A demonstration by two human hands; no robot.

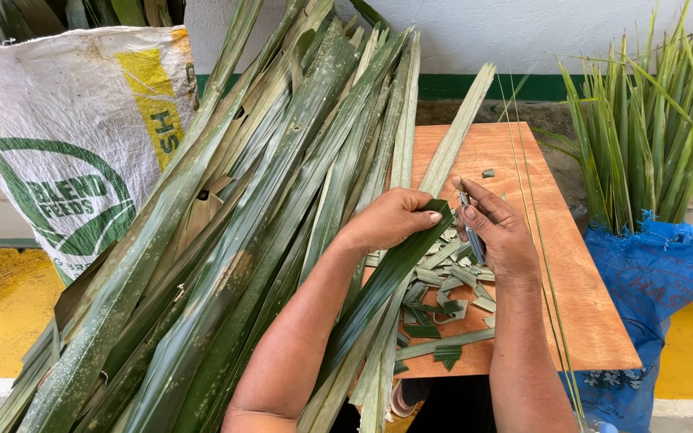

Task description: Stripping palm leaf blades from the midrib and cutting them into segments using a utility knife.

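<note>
The left hand [391, 218] pinches a long, light, springy palm leaf [378, 289] near its tip, over the wooden board [587, 305], while the right hand [497, 232] grips a small blade [468, 220] beside it.

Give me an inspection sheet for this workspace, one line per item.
Surface: wooden board, flat, bare on the far side.
Job's things: long palm leaf held at its tip; small blade next to that tip.
Clutter: leaf offcuts piled on the board; thin leaf ribs lying across it.
Hands: left hand pinches the leaf; right hand grips the blade.
Cables: nothing seen.
Surroundings: stack of long leaves; printed white sack; blue sack of upright leaves; yellow floor.
</note>
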